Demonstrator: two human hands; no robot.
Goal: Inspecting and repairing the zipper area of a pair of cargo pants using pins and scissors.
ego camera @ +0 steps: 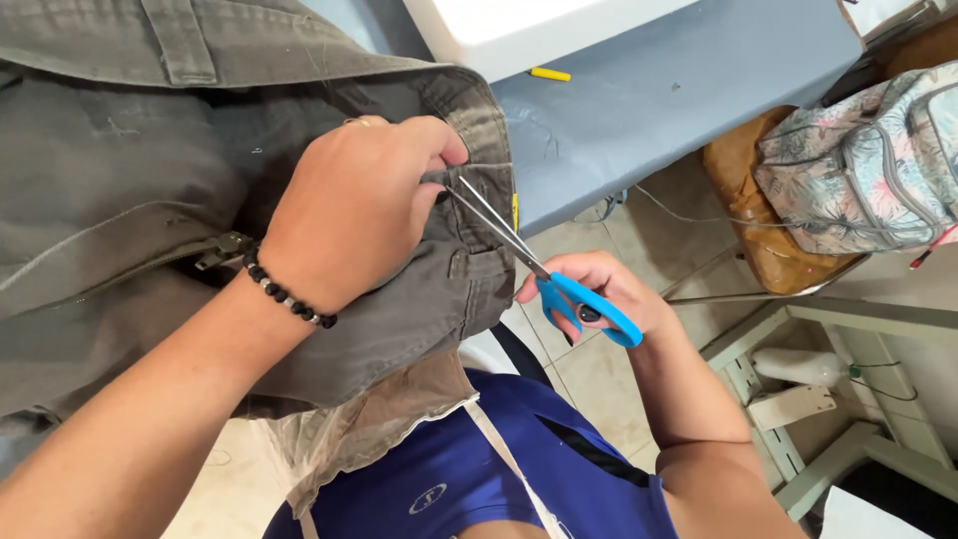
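Left hand: grip clamped on the waistband edge of the grey-green trousers, pinching the fabric taut; beaded bracelet at the wrist.
Right hand: grip closed through the blue handles of the scissors.
Scissors: blades slightly parted, tips at the pinched fabric, probably on a thread or seam; too fine to tell.
Trousers: draped over the near edge of the blue surface and down onto the lap.
Step in hand: snipping at the waistband.
Next move calls for: steady tension, small bite, blades clear of the cloth.
Surroundings: yellow chalk near the far edge; floral backpack on a chair, right.
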